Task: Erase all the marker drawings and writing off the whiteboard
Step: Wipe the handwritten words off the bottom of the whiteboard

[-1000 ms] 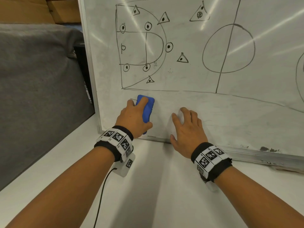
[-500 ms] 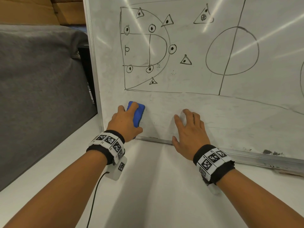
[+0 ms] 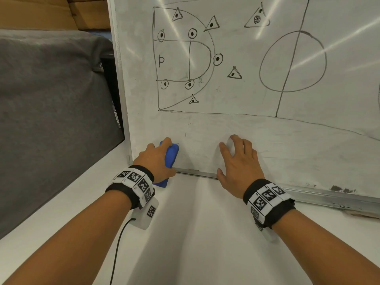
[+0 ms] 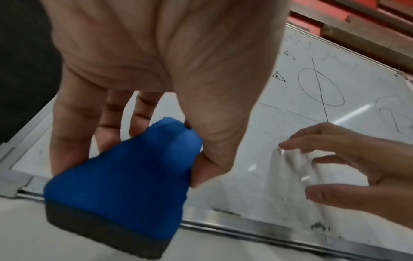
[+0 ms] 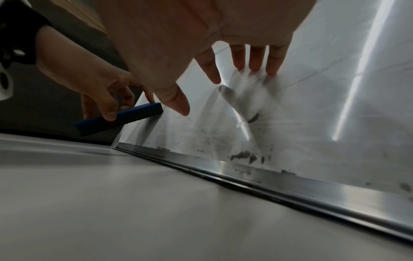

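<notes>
Whiteboard [image 3: 257, 140] fills the upper right of the head view, leaning upright on a white table [image 3: 195, 243], its metal bottom rail [image 3: 320, 195] resting on the tabletop. Marker drawing [image 3: 185, 58] covers its upper half: a court outline with dotted circles and triangles at upper centre, and a big circle cut by a line at the upper right. The strip below the long horizontal line looks wiped, with faint smears and dark specks near the rail.

Down at lower centre, the left hand [image 3: 156, 159] grips the blue eraser [image 3: 169, 157], fingers over the top and thumb along its side. In the left wrist view the eraser [image 4: 120, 185] shows a dark felt pad underneath; its far end is at the board, the near end hangs past the rail over the table. From the right wrist view it sits tilted, lower left of frame, one end against the board surface.

Just to the right, the right hand [image 3: 238, 163] lies flat and spread, fingertips [image 5: 254, 65] touching the board, thumb out wide, holding nothing.

Both wrists wear black bands with checkered markers [image 3: 133, 179]. A grey fabric panel [image 3: 51, 120] fills the left edge, wood-toned boards in the upper left corner.
</notes>
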The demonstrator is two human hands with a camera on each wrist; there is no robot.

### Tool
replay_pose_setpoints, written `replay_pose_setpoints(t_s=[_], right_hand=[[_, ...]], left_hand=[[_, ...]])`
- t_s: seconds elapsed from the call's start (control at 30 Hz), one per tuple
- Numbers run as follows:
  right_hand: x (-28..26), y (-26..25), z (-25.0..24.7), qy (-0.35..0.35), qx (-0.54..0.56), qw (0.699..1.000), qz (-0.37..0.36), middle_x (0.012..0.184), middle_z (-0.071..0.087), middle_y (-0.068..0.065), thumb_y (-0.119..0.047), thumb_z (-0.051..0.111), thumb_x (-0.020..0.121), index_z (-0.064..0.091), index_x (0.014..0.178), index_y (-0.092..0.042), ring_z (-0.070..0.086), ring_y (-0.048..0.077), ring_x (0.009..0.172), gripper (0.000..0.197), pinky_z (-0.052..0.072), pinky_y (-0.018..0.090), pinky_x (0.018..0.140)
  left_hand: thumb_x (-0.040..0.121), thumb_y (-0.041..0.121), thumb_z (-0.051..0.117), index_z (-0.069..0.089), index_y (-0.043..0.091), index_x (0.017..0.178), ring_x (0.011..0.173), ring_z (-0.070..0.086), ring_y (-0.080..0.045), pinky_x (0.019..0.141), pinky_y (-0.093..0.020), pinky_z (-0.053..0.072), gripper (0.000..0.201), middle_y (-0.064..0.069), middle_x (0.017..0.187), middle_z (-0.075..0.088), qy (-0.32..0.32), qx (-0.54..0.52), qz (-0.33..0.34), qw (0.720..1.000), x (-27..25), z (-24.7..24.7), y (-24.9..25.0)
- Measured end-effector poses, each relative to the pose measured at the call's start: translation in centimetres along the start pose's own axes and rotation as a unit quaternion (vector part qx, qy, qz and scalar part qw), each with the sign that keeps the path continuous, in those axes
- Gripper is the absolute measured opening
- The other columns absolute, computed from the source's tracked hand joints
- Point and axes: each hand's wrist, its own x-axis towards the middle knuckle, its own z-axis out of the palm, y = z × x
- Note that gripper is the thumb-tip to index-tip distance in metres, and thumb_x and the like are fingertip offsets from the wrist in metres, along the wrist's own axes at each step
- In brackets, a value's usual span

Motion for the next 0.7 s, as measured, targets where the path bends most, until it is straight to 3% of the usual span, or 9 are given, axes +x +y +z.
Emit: replay_pose_setpoints(t_s=[0.17,0.33,0.47,0.57,0.7], right_hand=[[0.0,0.0,0.0,-0.001,-0.003,1.0,0.0,0.149,0.027,0.018,-0.048,0.063,0.08,0.042,0.141,-0.016,0.031,0.04,0.132,0.073,0.041,0.051,0.101],[0.0,0.1,0.1,0.004,-0.001,1.0,-0.001,0.148,0.029,0.018,-0.048,0.065,0.078,0.045,0.139,-0.017,0.032,0.04,0.13,0.071,0.041,0.051,0.099],[0.0,0.1,0.2,0.008,-0.001,1.0,-0.003,0.147,0.029,0.018,-0.047,0.065,0.078,0.046,0.138,-0.017,0.031,0.04,0.129,0.07,0.042,0.051,0.098],[0.0,0.2,0.2,0.009,0.001,1.0,-0.003,0.147,0.029,0.018,-0.047,0.066,0.077,0.046,0.137,-0.018,0.031,0.04,0.129,0.069,0.043,0.051,0.097],[0.0,0.2,0.2,0.012,0.003,1.0,-0.002,0.147,0.03,0.018,-0.046,0.066,0.077,0.047,0.136,-0.018,0.032,0.04,0.129,0.068,0.043,0.051,0.097]], left_hand=[[0.078,0.04,0.078,0.015,0.04,0.146,0.084,0.057,-0.034,0.075,-0.046,0.058,0.092,-0.009,0.108,0.04,0.066,-0.048,0.004,0.997,0.1,0.8,-0.1],[0.073,0.043,0.08,0.023,0.038,0.14,0.083,0.056,-0.032,0.074,-0.041,0.056,0.088,-0.007,0.101,0.043,-0.045,0.019,0.036,0.998,-0.2,1.5,0.6],[0.075,0.044,0.079,0.016,0.04,0.142,0.088,0.057,-0.036,0.079,-0.047,0.056,0.092,-0.01,0.107,0.042,0.006,-0.02,0.01,1.0,-0.1,2.0,0.9],[0.078,0.045,0.078,0.009,0.04,0.148,0.087,0.053,-0.033,0.077,-0.044,0.055,0.098,-0.009,0.108,0.037,0.052,-0.054,0.004,0.997,0.1,2.0,1.1],[0.075,0.043,0.079,0.017,0.038,0.145,0.089,0.056,-0.035,0.081,-0.046,0.056,0.093,-0.011,0.11,0.044,-0.008,-0.021,0.019,1.0,0.0,1.3,0.9]])
